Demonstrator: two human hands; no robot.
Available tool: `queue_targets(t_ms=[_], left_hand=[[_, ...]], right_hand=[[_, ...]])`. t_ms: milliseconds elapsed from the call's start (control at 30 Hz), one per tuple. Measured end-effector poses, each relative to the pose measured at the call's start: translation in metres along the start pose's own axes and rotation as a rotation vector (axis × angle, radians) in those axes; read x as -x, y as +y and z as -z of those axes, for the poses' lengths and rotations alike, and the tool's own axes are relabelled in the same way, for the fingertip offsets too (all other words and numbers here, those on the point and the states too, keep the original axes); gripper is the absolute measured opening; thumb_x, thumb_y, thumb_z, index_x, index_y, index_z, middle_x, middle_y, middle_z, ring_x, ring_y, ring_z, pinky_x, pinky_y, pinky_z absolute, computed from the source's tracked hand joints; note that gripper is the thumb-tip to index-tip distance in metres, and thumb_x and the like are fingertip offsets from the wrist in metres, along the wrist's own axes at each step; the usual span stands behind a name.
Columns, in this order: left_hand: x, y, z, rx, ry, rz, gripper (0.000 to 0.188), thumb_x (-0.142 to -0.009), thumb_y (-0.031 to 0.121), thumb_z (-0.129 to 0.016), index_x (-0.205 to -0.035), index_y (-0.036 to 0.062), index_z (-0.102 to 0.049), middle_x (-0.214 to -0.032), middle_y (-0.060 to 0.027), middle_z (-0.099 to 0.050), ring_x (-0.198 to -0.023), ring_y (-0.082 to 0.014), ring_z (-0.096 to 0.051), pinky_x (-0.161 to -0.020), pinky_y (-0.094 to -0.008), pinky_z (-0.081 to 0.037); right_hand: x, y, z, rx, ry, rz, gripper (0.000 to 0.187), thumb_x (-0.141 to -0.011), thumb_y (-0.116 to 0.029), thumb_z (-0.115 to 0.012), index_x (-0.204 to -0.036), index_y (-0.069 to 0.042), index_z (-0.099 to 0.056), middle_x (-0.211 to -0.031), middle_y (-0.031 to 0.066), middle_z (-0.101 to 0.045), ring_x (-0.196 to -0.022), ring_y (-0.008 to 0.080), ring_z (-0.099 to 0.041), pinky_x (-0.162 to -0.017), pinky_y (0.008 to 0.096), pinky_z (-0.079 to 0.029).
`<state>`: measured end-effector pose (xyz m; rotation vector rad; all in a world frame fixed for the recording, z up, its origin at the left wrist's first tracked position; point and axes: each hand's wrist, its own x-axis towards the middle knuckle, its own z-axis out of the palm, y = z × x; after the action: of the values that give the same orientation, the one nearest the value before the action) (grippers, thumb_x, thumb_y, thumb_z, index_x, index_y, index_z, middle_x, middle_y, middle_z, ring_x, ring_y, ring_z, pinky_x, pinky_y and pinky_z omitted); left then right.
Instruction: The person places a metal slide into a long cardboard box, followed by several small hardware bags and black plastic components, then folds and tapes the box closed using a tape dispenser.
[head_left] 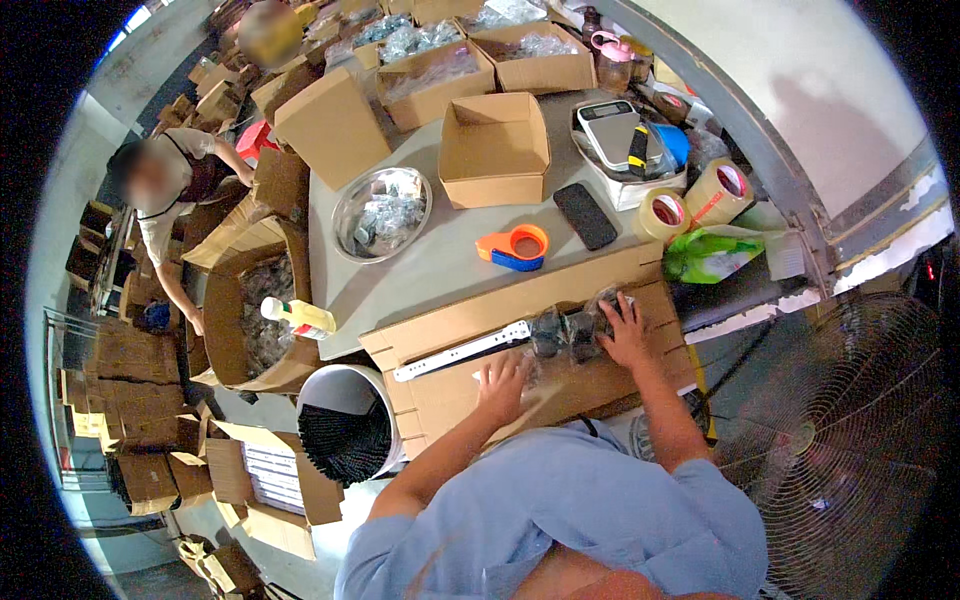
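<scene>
Across a slotted cardboard sheet [450, 402] at the near edge of the grey table [460, 235], a white perforated metal rail [455, 353] lies at a slant, its right end close to some dark parts in clear plastic [578, 336]. The right hand [626, 338] is laid over the rightmost of these, fingers spread; whether it grips, I cannot tell. Near the rail's lower side, the left hand [502, 388] rests with fingers loosely bent beside a clear plastic wrapping [531, 371], its hold likewise unclear. Beyond the sheet are an orange-and-blue tape dispenser [491, 246], a black phone [585, 217] and a metal bowl [347, 235] of bagged parts. Left of the sheet stands a white bucket [343, 383] holding black rods [345, 440].
</scene>
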<state>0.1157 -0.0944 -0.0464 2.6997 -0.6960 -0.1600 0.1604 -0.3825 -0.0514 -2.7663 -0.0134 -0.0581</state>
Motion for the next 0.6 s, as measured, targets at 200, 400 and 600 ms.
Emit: queue_targets(t_ms=[200,400,600], left_hand=[[0.041,-0.012,-0.049,-0.204,0.080,-0.238,0.106,-0.054,0.039,-0.077,-0.141,0.0144,-0.022,-0.145,-0.0179,-0.018,-0.132,-0.0403,-0.020,-0.098,-0.0643,-0.022],[0.033,-0.007,-0.023,-0.164,-0.123,-0.197,0.113,-0.051,0.035,-0.082,-0.142,0.0143,-0.017,-0.144,-0.0185,-0.017,-0.131,-0.0437,-0.018,-0.098,-0.0657,-0.022],[0.014,-0.001,0.020,0.016,-0.410,-0.180,0.117,-0.052,0.037,-0.083,-0.141,0.0069,-0.014,-0.143,-0.0224,-0.019,-0.129,-0.0491,-0.018,-0.099,-0.0659,-0.022]], right_hand=[[-0.013,0.015,-0.004,-0.047,-0.152,0.036,0.066,-0.069,-0.009,-0.068,-0.126,-0.026,-0.041,-0.142,0.0088,-0.028,-0.130,0.0391,-0.022,-0.101,0.0646,-0.017],[-0.013,0.022,0.011,-0.063,-0.237,0.012,0.071,-0.066,-0.004,-0.064,-0.128,-0.027,-0.040,-0.137,0.0096,-0.034,-0.129,0.0385,-0.025,-0.100,0.0680,-0.016],[-0.006,-0.018,0.041,0.089,-0.391,-0.005,0.067,-0.072,-0.029,-0.068,-0.131,-0.025,-0.037,-0.144,0.0070,-0.019,-0.133,0.0399,-0.010,-0.096,0.0715,-0.018]])
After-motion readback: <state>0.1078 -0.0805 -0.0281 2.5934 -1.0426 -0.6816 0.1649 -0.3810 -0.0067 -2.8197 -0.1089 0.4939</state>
